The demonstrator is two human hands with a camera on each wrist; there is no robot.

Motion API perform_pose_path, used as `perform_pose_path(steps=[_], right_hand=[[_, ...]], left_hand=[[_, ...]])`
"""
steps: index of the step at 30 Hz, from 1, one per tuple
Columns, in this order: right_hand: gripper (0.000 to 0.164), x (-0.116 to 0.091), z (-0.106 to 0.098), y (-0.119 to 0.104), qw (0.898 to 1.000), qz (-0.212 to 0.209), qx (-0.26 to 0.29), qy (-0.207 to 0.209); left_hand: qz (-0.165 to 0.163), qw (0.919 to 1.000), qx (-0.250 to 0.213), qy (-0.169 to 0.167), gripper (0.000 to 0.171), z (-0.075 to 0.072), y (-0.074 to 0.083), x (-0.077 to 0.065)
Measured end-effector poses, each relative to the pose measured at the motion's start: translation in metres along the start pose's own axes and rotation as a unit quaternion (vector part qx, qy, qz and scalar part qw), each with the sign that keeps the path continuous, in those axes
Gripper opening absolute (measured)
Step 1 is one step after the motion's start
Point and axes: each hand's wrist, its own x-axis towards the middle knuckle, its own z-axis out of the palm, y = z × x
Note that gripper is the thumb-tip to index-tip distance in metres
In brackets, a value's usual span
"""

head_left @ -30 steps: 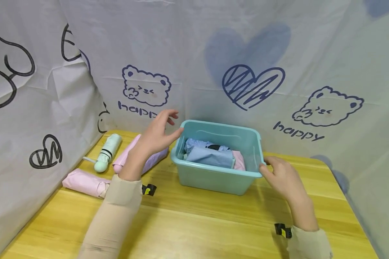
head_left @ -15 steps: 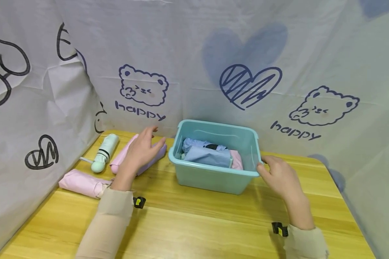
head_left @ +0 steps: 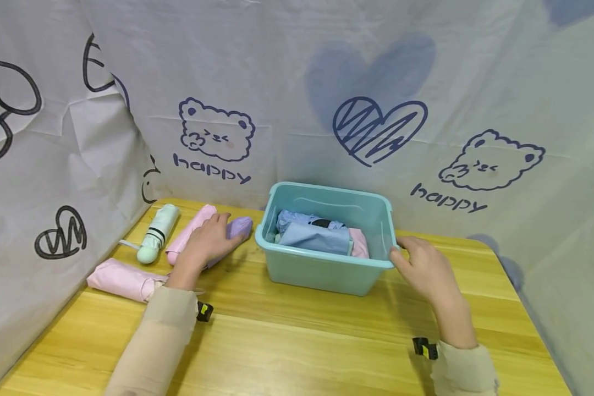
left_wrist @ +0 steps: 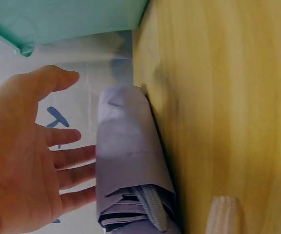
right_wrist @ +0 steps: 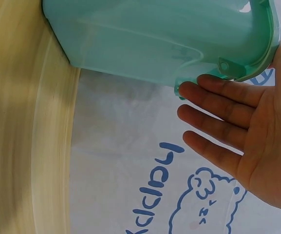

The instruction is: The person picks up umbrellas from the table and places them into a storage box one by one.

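Note:
In the head view my left hand (head_left: pixel 205 245) is over a folded purple umbrella (head_left: pixel 240 226) on the table. From the left wrist, that purple umbrella (left_wrist: pixel 125 136) lies beside the spread fingers, thumb apart from it; the fingertips pass behind it, and contact is unclear. A folded pink umbrella (head_left: pixel 185 236) lies partly under the same hand. At the teal bin (head_left: pixel 322 275), my right hand (head_left: pixel 428 269) holds the right rim, thumb over it and the other fingers fairly straight outside. Inside the bin lie a blue folded umbrella (head_left: pixel 317 237) and a pink bundle (head_left: pixel 358 242).
A mint umbrella (head_left: pixel 157 234) with a round handle lies at the back left of the wooden table (head_left: pixel 297 341). Nearer is another pink umbrella (head_left: pixel 124 279). A printed cloth (head_left: pixel 292 99) hangs right behind the bin and along the left side.
My left hand has moved left and down from beside the bin's left rim to the purple umbrella. The right hand stays at the bin's rim. The head view has shifted slightly.

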Motion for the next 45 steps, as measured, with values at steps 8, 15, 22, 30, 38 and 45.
perform_pose_path(steps=[8, 15, 22, 30, 38, 45], right_hand=[[0.049, 0.001, 0.001, 0.000, 1.000, 0.001, 0.000, -0.005], [0.049, 0.001, 0.002, -0.001, 1.000, 0.000, 0.002, -0.004], [0.048, 0.001, 0.002, -0.001, 1.000, -0.003, 0.002, -0.001], [0.048, 0.001, 0.001, -0.001, 1.000, 0.000, 0.006, 0.000], [0.048, 0.001, 0.001, 0.000, 1.000, 0.001, 0.009, 0.000], [0.048, 0.000, 0.000, 0.000, 1.000, 0.005, 0.013, 0.002]], left_hand=[[-0.002, 0.9991, 0.013, -0.039, 0.083, 0.009, -0.012, 0.004], [-0.001, 0.9985, 0.014, -0.053, 0.078, 0.016, -0.018, 0.004], [0.000, 0.9986, 0.036, -0.039, 0.075, 0.023, -0.021, 0.004], [0.004, 0.9989, 0.027, -0.038, 0.072, 0.022, -0.022, 0.005], [0.010, 0.9994, -0.011, -0.032, 0.073, 0.018, -0.022, 0.001], [0.018, 0.9978, -0.064, -0.003, 0.074, 0.014, -0.018, -0.002]])
